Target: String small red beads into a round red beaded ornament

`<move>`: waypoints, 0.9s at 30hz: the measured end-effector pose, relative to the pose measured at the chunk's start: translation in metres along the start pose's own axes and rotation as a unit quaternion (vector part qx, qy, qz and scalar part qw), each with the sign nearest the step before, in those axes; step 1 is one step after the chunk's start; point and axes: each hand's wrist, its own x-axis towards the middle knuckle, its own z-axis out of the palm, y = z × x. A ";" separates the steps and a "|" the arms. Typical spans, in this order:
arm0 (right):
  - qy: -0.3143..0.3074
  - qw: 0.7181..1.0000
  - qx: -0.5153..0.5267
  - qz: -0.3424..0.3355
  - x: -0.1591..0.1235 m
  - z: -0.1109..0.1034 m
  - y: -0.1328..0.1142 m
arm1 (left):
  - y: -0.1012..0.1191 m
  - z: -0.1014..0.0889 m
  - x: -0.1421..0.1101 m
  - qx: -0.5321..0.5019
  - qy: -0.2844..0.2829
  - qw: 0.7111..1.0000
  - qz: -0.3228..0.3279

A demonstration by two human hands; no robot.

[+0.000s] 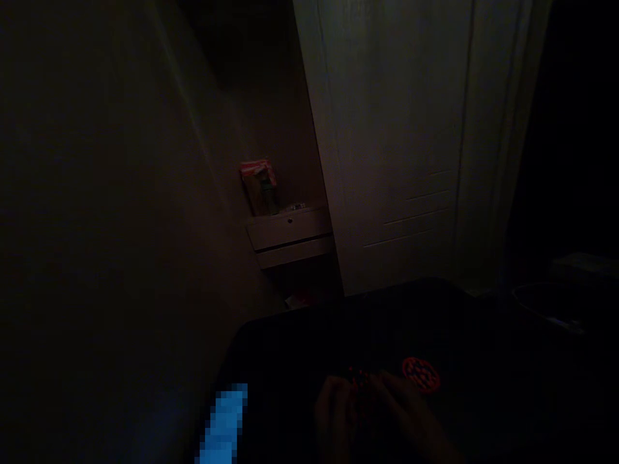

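Room's very dark: pale door (396, 148) behind, drawers (290, 232) off to one side, black counter (309, 335) up front. A blocky blue patch (225, 425) sits near the counter's left edge; can't tell what it is.

Red-specked piece (358, 379) is between the left hand (333, 409) and right hand (401, 396), low over the counter. Grip: fingers curled in at the piece from both sides, but too dark to tell whether either hand is clamped on it. Red openwork disc (420, 375) lies on the counter, just beyond the right hand.

Risks, my read: poor light could cause a misaligned or slipped grip, and anything dropped would be hard to find on black. Right forearm runs close to the disc; an outward swing could knock it. Squeezing unevenly could bend the piece, if it's flimsy.
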 end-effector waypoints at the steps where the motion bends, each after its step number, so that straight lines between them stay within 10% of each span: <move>1: -0.005 1.000 -0.004 0.000 0.001 0.000 0.001 | 0.001 0.000 0.000 -0.001 0.002 1.000 0.004; 27: -0.007 1.000 -0.007 -0.024 -0.002 -0.001 0.001 | 0.007 0.002 -0.005 0.026 -0.024 0.999 0.017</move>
